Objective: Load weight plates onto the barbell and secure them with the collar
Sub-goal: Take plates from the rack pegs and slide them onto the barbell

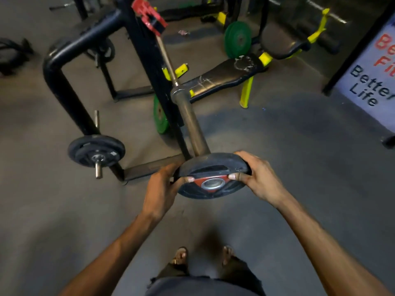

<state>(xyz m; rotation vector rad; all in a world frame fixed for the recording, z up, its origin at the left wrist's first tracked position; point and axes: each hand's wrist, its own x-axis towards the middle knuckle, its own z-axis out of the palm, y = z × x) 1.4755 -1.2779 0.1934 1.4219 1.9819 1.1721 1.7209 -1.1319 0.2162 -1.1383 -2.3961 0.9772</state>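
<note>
A black weight plate (213,167) with a red hub and a metal centre ring sits at the near end of the barbell sleeve (190,122), its face tilted up toward me. My left hand (162,189) grips its left rim, thumb on the face. My right hand (254,178) grips the right rim the same way. The thin barbell shaft (165,56) runs away from me up to the rack's red holder (148,16). No collar is visible.
A black rack frame (64,82) stands at left with black plates (96,150) stored on a peg. Green plates (159,114) lean by the upright and another green plate (237,39) stands behind the black and yellow bench (224,75). A banner (372,71) stands at right.
</note>
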